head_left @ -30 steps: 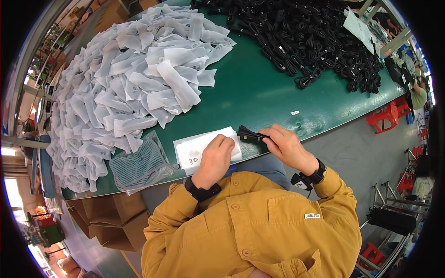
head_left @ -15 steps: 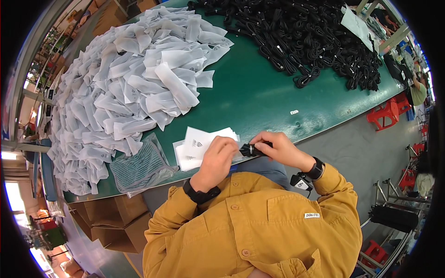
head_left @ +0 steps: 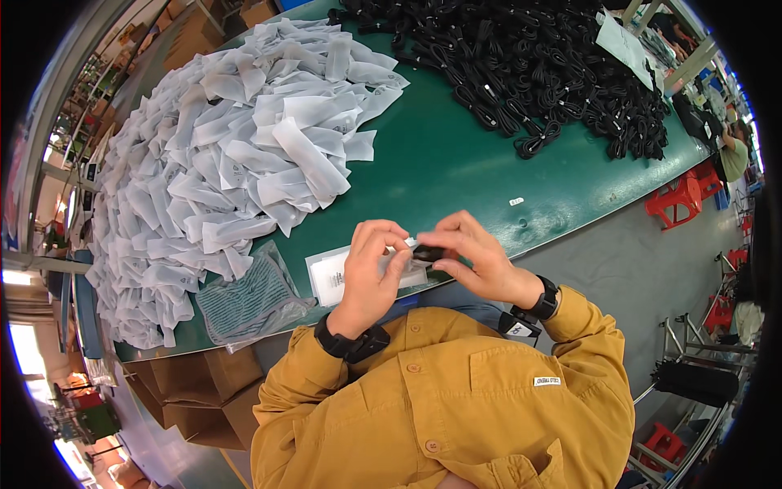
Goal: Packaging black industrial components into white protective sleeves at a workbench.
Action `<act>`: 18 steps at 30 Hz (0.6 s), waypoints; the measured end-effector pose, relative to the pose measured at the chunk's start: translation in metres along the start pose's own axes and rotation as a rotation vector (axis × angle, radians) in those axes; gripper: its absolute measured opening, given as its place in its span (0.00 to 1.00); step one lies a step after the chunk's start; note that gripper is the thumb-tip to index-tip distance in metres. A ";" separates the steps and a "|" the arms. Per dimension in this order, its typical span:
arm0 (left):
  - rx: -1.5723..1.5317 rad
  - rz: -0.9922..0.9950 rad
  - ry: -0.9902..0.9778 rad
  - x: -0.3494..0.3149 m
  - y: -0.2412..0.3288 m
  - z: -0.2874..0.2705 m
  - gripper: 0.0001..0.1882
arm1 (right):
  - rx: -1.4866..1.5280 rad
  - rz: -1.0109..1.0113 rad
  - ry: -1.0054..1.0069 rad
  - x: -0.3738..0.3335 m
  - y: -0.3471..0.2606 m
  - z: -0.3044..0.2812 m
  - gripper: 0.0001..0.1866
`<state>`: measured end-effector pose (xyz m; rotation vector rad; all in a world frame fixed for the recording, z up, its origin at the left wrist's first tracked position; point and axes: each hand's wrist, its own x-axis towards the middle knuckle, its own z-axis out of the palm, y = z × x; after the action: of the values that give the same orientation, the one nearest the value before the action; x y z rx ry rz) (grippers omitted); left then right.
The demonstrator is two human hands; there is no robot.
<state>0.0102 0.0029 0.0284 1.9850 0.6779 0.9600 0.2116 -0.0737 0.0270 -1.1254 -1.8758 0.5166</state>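
In front of my chest, my left hand [head_left: 375,273] has its fingers curled at the edge of a whitish translucent bag [head_left: 412,242], most of which the hand hides. My right hand [head_left: 482,259] closes on a bundled black cable [head_left: 426,253], thumb below and fingers above. The cable's left end meets the fingertips of the left hand at the bag; how far it sits inside, I cannot tell. Beneath the left hand lies a small stack of flat white bags [head_left: 327,278] with dark print, near the table's front edge.
A big heap of filled white bags [head_left: 236,155] covers the left of the green table [head_left: 440,171]. Bundled black cables [head_left: 546,73] pile up at the far right. A striped cloth in clear plastic [head_left: 251,295] lies beside the stack. Cardboard boxes [head_left: 199,379] stand below the front edge.
The black cable has moved slightly left to the bag at my left fingers. My left hand has turned and come up over the stack; my right hand has shifted up and in.
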 end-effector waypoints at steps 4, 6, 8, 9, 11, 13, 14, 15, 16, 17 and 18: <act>-0.456 -0.233 -0.007 0.010 0.000 -0.010 0.04 | 0.218 0.100 0.189 0.011 -0.010 -0.003 0.19; -0.490 -0.257 -0.028 0.017 0.002 -0.012 0.04 | 0.142 0.040 0.163 0.019 -0.011 -0.007 0.17; -0.560 -0.311 -0.073 0.021 0.003 -0.014 0.06 | 0.104 0.008 0.151 0.023 -0.010 -0.006 0.17; -0.558 -0.308 -0.073 0.022 0.003 -0.013 0.06 | 0.074 -0.046 0.141 0.025 -0.007 -0.002 0.16; -0.653 -0.322 -0.067 0.024 0.003 -0.005 0.05 | 0.012 -0.151 0.120 0.028 -0.002 0.005 0.14; -0.707 -0.327 -0.072 0.026 0.002 -0.002 0.05 | 0.022 -0.130 0.136 0.029 -0.002 0.004 0.12; -0.712 -0.330 -0.071 0.027 0.001 -0.003 0.05 | 0.036 -0.110 0.151 0.029 -0.002 0.003 0.10; -0.718 -0.333 -0.070 0.027 0.000 -0.005 0.05 | 0.049 -0.090 0.166 0.029 -0.003 0.002 0.08; -0.724 -0.336 -0.071 0.028 -0.001 -0.006 0.05 | 0.040 -0.085 0.170 0.030 -0.004 0.003 0.08; -0.734 -0.331 -0.083 0.030 -0.002 -0.007 0.05 | 0.170 -0.033 0.198 0.034 -0.004 0.004 0.06; -0.739 -0.354 -0.080 0.032 -0.002 -0.009 0.05 | 0.300 0.019 0.227 0.037 -0.004 0.005 0.05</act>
<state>0.0206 0.0307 0.0424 1.1977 0.5050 0.7592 0.1977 -0.0438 0.0441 -0.9597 -1.5348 0.6301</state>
